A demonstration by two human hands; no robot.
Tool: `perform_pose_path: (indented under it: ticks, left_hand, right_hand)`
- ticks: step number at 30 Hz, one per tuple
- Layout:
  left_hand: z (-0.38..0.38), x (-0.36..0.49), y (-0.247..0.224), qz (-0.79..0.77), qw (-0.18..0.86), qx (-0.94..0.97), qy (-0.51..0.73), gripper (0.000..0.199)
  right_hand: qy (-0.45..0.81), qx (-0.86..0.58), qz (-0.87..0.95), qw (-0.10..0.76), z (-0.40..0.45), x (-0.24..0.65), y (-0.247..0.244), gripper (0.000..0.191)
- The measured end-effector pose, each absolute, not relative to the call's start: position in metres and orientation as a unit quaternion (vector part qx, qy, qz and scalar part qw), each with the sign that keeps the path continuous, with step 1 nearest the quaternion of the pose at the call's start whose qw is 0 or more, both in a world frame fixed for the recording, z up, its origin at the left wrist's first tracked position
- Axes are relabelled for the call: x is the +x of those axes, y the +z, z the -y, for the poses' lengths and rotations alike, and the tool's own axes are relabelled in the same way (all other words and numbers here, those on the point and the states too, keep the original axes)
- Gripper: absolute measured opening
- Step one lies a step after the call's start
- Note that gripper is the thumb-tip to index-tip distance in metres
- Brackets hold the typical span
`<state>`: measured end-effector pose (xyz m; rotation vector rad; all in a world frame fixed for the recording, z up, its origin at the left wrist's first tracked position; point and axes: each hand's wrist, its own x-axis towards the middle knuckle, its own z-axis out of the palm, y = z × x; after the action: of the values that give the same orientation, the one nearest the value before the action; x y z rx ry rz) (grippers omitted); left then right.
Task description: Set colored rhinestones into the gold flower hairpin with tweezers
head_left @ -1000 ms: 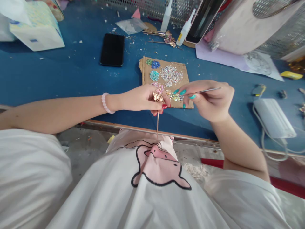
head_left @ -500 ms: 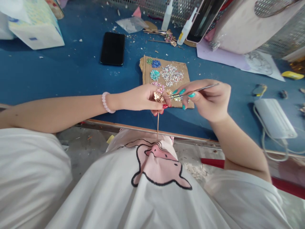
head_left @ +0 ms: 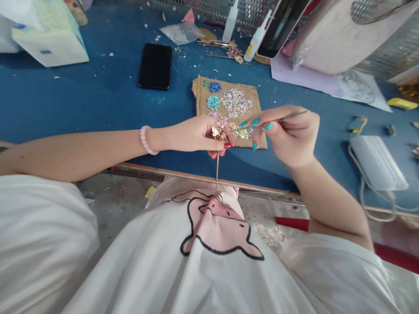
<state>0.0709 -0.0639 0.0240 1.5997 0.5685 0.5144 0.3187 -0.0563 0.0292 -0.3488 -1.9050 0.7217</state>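
My left hand [head_left: 203,134] is closed around the ornamented end of a gold-coloured hair stick [head_left: 217,170], whose thin shaft points down toward my shirt. Gold butterfly-like metalwork [head_left: 218,132] shows between the thumb and fingers. In my right hand [head_left: 286,135] a pair of slim metal tweezers [head_left: 288,117] is pinched, its tip reaching the metalwork. Whether the tip grips a bead is too small to tell. Beneath both hands lies a cardboard piece [head_left: 200,107] bearing sorted piles of tiny beads: white [head_left: 236,103], turquoise [head_left: 213,103], blue [head_left: 215,87], green, pink and yellowish.
A black phone [head_left: 155,66] lies left of the cardboard. Behind are glue bottles [head_left: 258,37], more ornamented sticks [head_left: 234,51] and a plastic bag [head_left: 181,33]. A tissue box [head_left: 49,41] stands far left; a white power bank [head_left: 378,162] with a cable lies right.
My right hand and the tweezers have shifted slightly up and to the right, with the tweezers lying flatter. The left hand stays in place; the butterfly metalwork looks slightly turned.
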Motion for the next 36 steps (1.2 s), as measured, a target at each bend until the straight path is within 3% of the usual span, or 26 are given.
perform_pose_path:
  ticks: [11, 18, 36]
  left_hand:
    - [0.0636, 0.0706, 0.0247, -0.251, 0.623, 0.708, 0.22, 0.015]
    - [0.0636, 0.0706, 0.0241, -0.255, 0.615, 0.713, 0.221, 0.017]
    - [0.0633, 0.0708, 0.0232, -0.244, 0.613, 0.719, 0.219, 0.018]
  right_hand:
    - [0.282, -0.163, 0.782, 0.532, 0.0543, 0.3169, 0.0307, 0.014]
    - [0.245, -0.234, 0.788, 0.514, 0.0546, 0.3188, 0.0285, 0.033]
    - [0.193, -0.147, 0.833, 0.498, 0.055, 0.3241, 0.0218, 0.02]
